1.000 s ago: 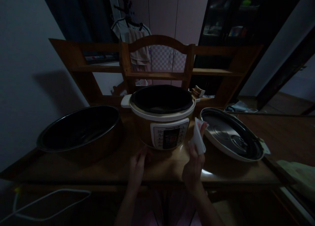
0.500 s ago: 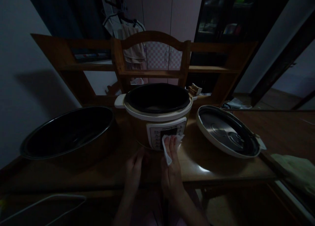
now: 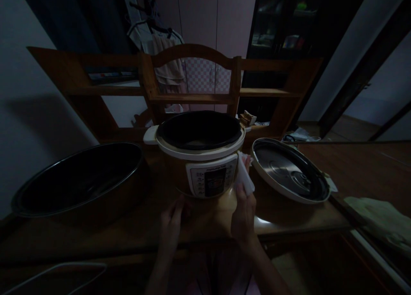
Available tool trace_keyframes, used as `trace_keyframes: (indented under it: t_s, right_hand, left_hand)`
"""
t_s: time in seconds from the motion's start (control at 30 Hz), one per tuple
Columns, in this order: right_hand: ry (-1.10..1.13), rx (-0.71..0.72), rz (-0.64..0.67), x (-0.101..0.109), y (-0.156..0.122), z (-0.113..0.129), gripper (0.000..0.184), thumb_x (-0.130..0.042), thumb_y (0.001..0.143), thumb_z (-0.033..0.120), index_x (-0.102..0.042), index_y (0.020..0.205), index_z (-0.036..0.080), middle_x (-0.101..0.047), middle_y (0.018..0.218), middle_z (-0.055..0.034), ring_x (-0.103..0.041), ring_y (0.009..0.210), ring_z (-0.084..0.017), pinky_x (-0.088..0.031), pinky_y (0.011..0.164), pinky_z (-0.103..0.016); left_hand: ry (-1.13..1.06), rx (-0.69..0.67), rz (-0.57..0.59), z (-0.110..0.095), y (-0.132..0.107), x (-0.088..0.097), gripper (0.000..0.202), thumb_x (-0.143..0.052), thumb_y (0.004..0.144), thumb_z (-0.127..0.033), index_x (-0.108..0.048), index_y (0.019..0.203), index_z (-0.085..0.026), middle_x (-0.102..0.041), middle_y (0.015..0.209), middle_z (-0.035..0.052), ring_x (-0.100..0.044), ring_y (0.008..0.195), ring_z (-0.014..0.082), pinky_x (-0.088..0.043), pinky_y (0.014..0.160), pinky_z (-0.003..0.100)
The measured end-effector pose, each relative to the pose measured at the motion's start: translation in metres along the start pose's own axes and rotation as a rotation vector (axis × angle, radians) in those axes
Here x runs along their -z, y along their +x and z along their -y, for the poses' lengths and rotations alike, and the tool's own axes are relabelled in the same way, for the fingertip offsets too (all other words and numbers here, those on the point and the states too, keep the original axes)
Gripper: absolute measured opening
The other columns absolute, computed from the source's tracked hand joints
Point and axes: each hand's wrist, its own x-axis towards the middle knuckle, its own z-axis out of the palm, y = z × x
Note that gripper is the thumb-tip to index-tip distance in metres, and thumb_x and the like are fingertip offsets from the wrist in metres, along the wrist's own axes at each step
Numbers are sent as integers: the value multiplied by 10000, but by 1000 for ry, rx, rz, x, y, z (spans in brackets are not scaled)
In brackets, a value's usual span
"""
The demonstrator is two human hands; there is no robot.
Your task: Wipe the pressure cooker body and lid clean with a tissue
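An electric cooker [image 3: 199,153] with a white rim and side handle stands upright, its dark well uncovered. On its front, the white-framed control panel [image 3: 215,181] faces me. My right hand [image 3: 244,213] pinches a folded white tissue [image 3: 244,177] against the cooker's side, just right of the panel. In front of the cooker's base, my left hand [image 3: 171,220] rests low with its fingers curled and nothing visible in them; its fingertips are dim. To the left sits a black inner pot [image 3: 80,175]. The cooker's lid [image 3: 289,171] lies to the right, its metal inside facing up.
All this stands on a wooden desk [image 3: 205,220] with a wooden shelf frame [image 3: 192,99] behind it. A small box [image 3: 248,117] is on the shelf beyond the cooker. A pale cloth [image 3: 382,222] lies at far right, and a white cable [image 3: 61,265] loops at lower left.
My right hand has moved right with the tissue, from the panel's middle to the cooker's side past the panel, uncovering the display. My left hand has stayed near the base. The view has shifted slightly.
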Motion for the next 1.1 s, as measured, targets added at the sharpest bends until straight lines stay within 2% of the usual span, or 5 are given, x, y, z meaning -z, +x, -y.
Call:
trace_keyframes:
  t_s: [0.47, 0.77, 0.87, 0.97, 1.1]
  right_hand:
    - [42, 37, 320, -25, -66, -13, 571, -256, 1088, 263, -137, 1646, 259, -71, 1704, -28, -1, 1567, -264, -109, 1275, -545]
    - [131, -23, -184, 5, -12, 4, 489, -366, 1082, 332, -386, 1570, 315, -259, 1665, -15, -126, 1562, -258, -116, 1267, -536]
    - [145, -45, -344, 7, 15, 9, 436, -416, 1076, 364, -518, 1481, 238, -461, 1553, -78, -356, 1481, -261, -247, 1230, -497]
    - [139, -150, -517, 15, 27, 7, 372, -457, 1062, 434, -650, 1242, 172, -685, 1169, -103, -650, 1078, -231, -513, 949, -378]
    - [62, -137, -384, 30, 33, 3, 272, -573, 1007, 459, -640, 1044, 198, -675, 903, -40, -644, 734, -169, -506, 644, -265]
  left_hand:
    - [82, 12, -19, 0, 1, 4, 424, -632, 867, -587, -717, 822, -175, -731, 867, 34, -635, 813, 197, -450, 773, 263]
    - [67, -11, 2, 5, 2, 4, 436, -591, 910, -573, -679, 749, -178, -644, 724, 16, -568, 715, 169, -415, 708, 258]
    - [65, -13, 4, 3, 2, 3, 423, -593, 913, -562, -672, 741, -183, -645, 736, 13, -569, 733, 167, -415, 728, 257]
    - [48, 0, 5, 2, 2, 2, 440, -593, 907, -577, -664, 721, -184, -633, 709, 11, -563, 725, 170, -416, 727, 261]
    - [53, 22, 3, -1, 1, 2, 469, -584, 903, -606, -674, 728, -180, -626, 686, 14, -556, 705, 172, -411, 714, 269]
